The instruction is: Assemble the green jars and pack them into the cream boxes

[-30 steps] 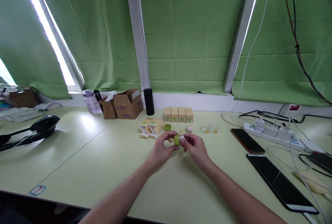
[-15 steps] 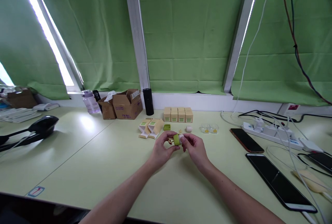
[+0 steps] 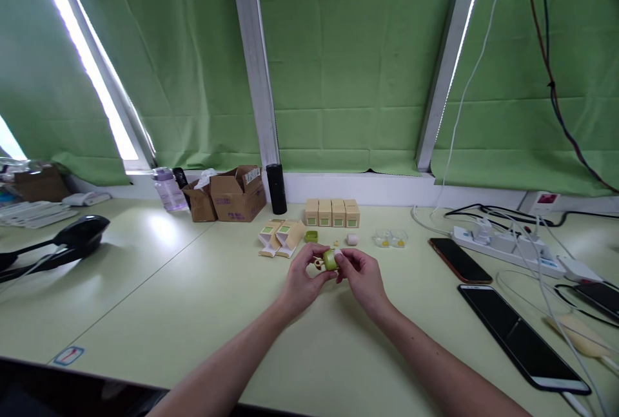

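Green case (image 3: 329, 259) | small, rounded, smooth | pinched between both hands (image 3: 333, 275)

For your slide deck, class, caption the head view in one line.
Left hand and right hand together grip a small green case above the pale desk.

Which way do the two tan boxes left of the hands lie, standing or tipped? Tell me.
Tipped. The two tan boxes lie flat on the table, unlike the upright row of four boxes behind.

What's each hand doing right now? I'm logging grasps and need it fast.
Left hand: closed on the small green case.
Right hand: fingertips pinching the same green case at its white end.
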### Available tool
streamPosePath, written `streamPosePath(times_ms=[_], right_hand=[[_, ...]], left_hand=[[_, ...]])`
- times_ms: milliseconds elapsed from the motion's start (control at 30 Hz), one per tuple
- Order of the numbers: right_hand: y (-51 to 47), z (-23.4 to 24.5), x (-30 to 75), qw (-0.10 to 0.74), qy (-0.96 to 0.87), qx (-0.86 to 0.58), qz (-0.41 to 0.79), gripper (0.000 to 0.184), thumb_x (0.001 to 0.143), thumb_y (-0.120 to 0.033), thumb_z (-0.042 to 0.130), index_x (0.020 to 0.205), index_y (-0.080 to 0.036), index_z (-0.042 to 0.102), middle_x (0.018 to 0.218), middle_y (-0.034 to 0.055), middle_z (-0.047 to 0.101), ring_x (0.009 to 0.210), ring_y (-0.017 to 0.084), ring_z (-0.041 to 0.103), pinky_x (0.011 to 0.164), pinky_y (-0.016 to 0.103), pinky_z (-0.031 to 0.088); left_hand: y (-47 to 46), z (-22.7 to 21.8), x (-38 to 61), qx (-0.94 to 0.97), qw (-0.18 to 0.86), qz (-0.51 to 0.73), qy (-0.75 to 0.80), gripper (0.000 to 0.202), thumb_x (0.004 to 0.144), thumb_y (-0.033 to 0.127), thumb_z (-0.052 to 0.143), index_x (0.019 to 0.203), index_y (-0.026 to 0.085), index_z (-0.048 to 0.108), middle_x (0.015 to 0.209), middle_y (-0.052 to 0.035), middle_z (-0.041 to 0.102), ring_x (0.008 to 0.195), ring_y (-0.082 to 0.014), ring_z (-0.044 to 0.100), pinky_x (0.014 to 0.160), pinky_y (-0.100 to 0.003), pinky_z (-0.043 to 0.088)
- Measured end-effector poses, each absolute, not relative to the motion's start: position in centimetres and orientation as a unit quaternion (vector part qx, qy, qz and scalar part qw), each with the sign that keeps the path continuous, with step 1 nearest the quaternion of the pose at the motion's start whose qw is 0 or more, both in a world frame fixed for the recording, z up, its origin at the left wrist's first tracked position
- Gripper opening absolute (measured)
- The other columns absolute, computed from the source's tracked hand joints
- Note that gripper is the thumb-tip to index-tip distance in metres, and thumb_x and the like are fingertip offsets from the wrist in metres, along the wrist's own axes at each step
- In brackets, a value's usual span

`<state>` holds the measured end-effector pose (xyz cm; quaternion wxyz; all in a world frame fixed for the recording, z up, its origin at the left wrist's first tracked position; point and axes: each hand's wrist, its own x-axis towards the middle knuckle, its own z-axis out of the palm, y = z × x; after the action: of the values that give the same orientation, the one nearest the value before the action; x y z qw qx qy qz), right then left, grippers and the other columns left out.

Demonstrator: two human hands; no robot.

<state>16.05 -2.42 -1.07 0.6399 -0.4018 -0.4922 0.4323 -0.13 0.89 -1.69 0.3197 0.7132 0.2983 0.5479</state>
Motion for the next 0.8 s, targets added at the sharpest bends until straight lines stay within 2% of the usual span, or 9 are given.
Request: streamPosePath(times_ms=[200, 333, 433, 500, 600, 800], right_hand=[[-2.2, -1.2, 16.2, 0.64, -0.479, -0.397, 0.452, 0.055, 0.071, -0.071, 0.084, 0.088, -0.019, 0.076, 0.074, 0.0054, 0.073, 0.06, 0.02, 0.066, 0.058, 0.035, 0.058], [-2.5, -0.8, 16.5, 0.632, -0.508, -0.408, 0.42, 0.053, 0.083, -0.072, 0.073, 0.087, -0.019, 0.074, 0.073, 0.0059, 0.071, 0.062, 0.02, 0.065, 0.06, 0.034, 0.056], [-3.2, -0.3, 16.8, 0.627, -0.554, -0.432, 0.337, 0.041, 0.091, -0.06, 0.07, 0.099, -0.021, 0.074, 0.091, 0.0095, 0.073, 0.075, 0.021, 0.067, 0.064, 0.033, 0.056], [-3.7, 0.0, 17.0, 0.621, -0.594, -0.442, 0.258, 0.033, 0.089, -0.046, 0.074, 0.112, -0.023, 0.072, 0.112, 0.0114, 0.072, 0.081, 0.021, 0.067, 0.065, 0.033, 0.056], [-4.1, 0.0, 17.0, 0.584, -0.668, -0.431, 0.163, 0.042, 0.086, -0.031, 0.075, 0.128, -0.029, 0.069, 0.133, 0.0113, 0.066, 0.081, 0.021, 0.067, 0.064, 0.034, 0.056], [-3.6, -1.0, 17.1, 0.548, -0.724, -0.413, 0.067, 0.04, 0.092, -0.022, 0.067, 0.13, -0.031, 0.071, 0.132, 0.0088, 0.072, 0.11, 0.028, 0.072, 0.074, 0.034, 0.061]], left_hand=[[0.8, -1.5, 0.0, 0.684, 0.374, 0.549, 0.301, 0.043, 0.077, 0.024, 0.086, 0.118, 0.023, 0.073, 0.111, -0.008, 0.071, 0.095, -0.0209, 0.065, 0.087, -0.034, 0.055], [1.1, -1.1, -0.1, 0.64, 0.479, 0.534, 0.276, 0.05, 0.082, 0.036, 0.084, 0.129, 0.023, 0.071, 0.114, -0.0096, 0.071, 0.093, -0.0203, 0.066, 0.083, -0.033, 0.055], [1.2, -0.8, -0.4, 0.595, 0.557, 0.52, 0.255, 0.055, 0.084, 0.044, 0.083, 0.132, 0.021, 0.07, 0.108, -0.0089, 0.071, 0.082, -0.0154, 0.062, 0.075, -0.029, 0.052], [1.1, -0.6, -0.5, 0.561, 0.608, 0.509, 0.238, 0.054, 0.085, 0.045, 0.083, 0.131, 0.02, 0.071, 0.103, -0.0078, 0.071, 0.079, -0.0136, 0.06, 0.072, -0.027, 0.049], [0.9, -0.3, -0.4, 0.515, 0.673, 0.487, 0.209, 0.052, 0.085, 0.045, 0.084, 0.129, 0.02, 0.07, 0.1, -0.0076, 0.07, 0.078, -0.0143, 0.061, 0.069, -0.027, 0.048], [0.8, -0.7, -0.1, 0.483, 0.724, 0.453, 0.194, 0.039, 0.086, 0.044, 0.083, 0.113, 0.019, 0.07, 0.094, -0.007, 0.071, 0.075, -0.0142, 0.063, 0.068, -0.026, 0.048]])
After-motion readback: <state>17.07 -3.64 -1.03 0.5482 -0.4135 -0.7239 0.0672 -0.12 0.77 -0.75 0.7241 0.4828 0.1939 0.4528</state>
